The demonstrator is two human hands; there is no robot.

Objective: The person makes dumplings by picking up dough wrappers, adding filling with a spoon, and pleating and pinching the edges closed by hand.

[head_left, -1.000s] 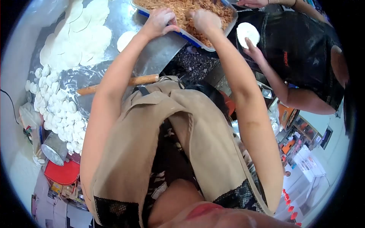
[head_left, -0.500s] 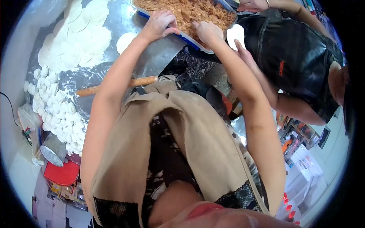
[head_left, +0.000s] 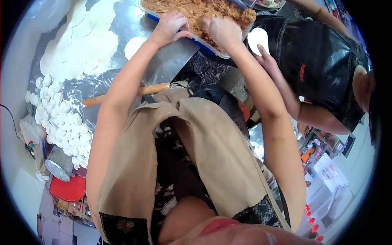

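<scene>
A blue-edged tub (head_left: pixel 153 17) of reddish-brown minced filling (head_left: pixel 228 11) is at the top of the head view. My left hand (head_left: pixel 170 29) is curled over its near rim, thumb on the outside; the fingertips are partly hidden. My right hand (head_left: pixel 224 32) reaches into the filling with fingers bent together. Its fingertips are blurred, and I cannot make out what they hold. Left of the tub, one round dough wrapper (head_left: pixel 134 47) lies flat on the metal table (head_left: pixel 141 18). A wooden rolling pin (head_left: pixel 153 88) lies below, partly behind my left forearm.
Many overlapping dough wrappers (head_left: pixel 98 45) spread across the floured left side, beside rows of white dumplings (head_left: pixel 61 110). A co-worker in a black apron (head_left: pixel 318 69) stands close on the right, holding an oval wrapper (head_left: pixel 258 40). A metal container (head_left: pixel 59 165) stands at lower left.
My right hand has shifted slightly within the filling. My left hand stays at the rim. The co-worker's far hand has left the tub's right corner, where a bowl now shows.
</scene>
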